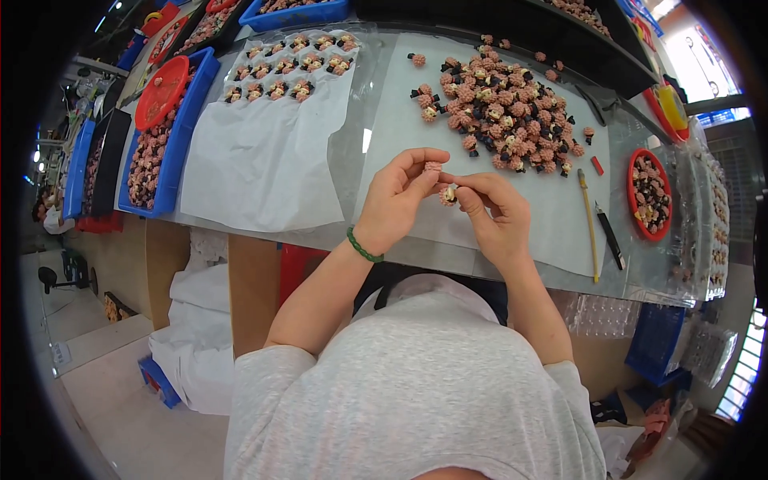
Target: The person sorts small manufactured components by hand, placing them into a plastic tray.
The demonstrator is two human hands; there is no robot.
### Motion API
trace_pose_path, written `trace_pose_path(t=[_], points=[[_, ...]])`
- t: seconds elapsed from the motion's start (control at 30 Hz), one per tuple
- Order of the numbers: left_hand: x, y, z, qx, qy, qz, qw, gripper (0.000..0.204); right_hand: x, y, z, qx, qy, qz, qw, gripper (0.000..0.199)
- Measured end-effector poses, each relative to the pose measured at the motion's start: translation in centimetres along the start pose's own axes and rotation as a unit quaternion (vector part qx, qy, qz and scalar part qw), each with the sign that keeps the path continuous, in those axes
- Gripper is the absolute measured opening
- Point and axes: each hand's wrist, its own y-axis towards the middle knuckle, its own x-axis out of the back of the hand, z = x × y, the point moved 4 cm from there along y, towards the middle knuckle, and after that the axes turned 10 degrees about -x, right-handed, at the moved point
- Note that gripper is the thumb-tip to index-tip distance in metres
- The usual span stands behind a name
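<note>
My left hand (392, 200), with a green beaded bracelet at its wrist, is closed on a small pink curly-topped piece (433, 166) between thumb and fingers. Close beside it, my right hand (502, 216) pinches a small figurine (447, 196) with pink curls and a pale face. The two hands nearly meet over the near part of a white sheet (400, 120). Beyond them lies a big heap of similar pink and black figurines (512, 112), with a few loose ones around its edges.
Left, rows of figurines (277, 90) stand on white padding (264, 168). Further left, a blue bin (186, 120) holds more, with a red bowl (160, 92) on it. Right lie a yellow stick (588, 232), a black-handled pen-like tool (610, 238) and a filled red basket (632, 192).
</note>
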Motion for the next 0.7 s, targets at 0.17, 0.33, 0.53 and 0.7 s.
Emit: trace_pose_path(t=[0.17, 0.33, 0.53, 0.7], points=[[-1.1, -1.6, 0.0, -0.094, 0.099, 0.045, 0.99, 0.038, -1.3, 0.0, -0.5, -0.111, 0.122, -0.018, 0.986, 0.016], [-0.1, -1.5, -2.5, -0.092, 0.167, 0.048, 0.98, 0.038, -1.0, -0.1, -1.2, -0.165, 0.191, 0.006, 0.968, 0.024], [8.5, 5.2, -9.9, -0.215, 0.564, -0.152, 0.782, 0.029, -0.6, -0.3, -0.6, -0.146, 0.133, -0.013, 0.98, 0.025], [10.9, 8.5, -6.7, -0.105, 0.776, -0.097, 0.614, 0.037, -0.6, -0.4, -1.1, -0.157, 0.129, -0.011, 0.979, 0.023]])
